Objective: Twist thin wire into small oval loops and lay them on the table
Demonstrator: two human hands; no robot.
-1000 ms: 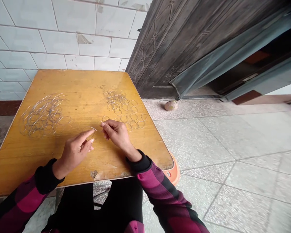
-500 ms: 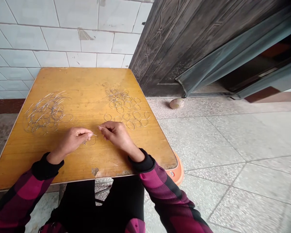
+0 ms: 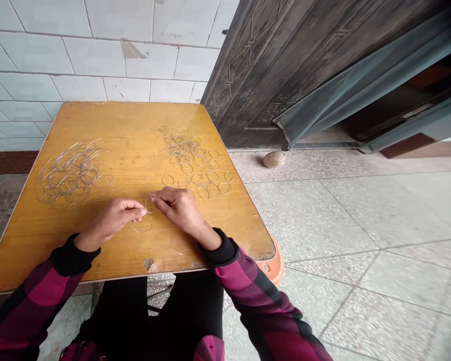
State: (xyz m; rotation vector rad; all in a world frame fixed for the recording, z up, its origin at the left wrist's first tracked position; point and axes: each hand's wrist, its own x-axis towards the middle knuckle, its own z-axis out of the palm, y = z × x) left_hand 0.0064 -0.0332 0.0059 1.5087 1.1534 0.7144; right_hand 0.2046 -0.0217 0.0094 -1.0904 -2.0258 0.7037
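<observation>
My left hand point(image 3: 110, 219) and my right hand point(image 3: 176, 206) meet over the near middle of a yellow wooden table point(image 3: 135, 125). Each pinches one end of a thin wire point(image 3: 145, 225) that bends into a loop hanging down toward me between the fingertips. To the left lies a tangled heap of loose wires point(image 3: 73, 173). Behind my right hand, several closed wire rings point(image 3: 195, 168) are spread flat on the table.
A white tiled wall point(image 3: 97, 50) stands behind the table. A dark carved door point(image 3: 304, 60) is at the right, with a small round bowl point(image 3: 273, 159) on the speckled floor before it. An orange plastic object point(image 3: 272, 268) pokes out under the table's right corner.
My left hand went from an outstretched forefinger to a pinch on the wire. The two hands drew together, and the wire now curves into a loop between them.
</observation>
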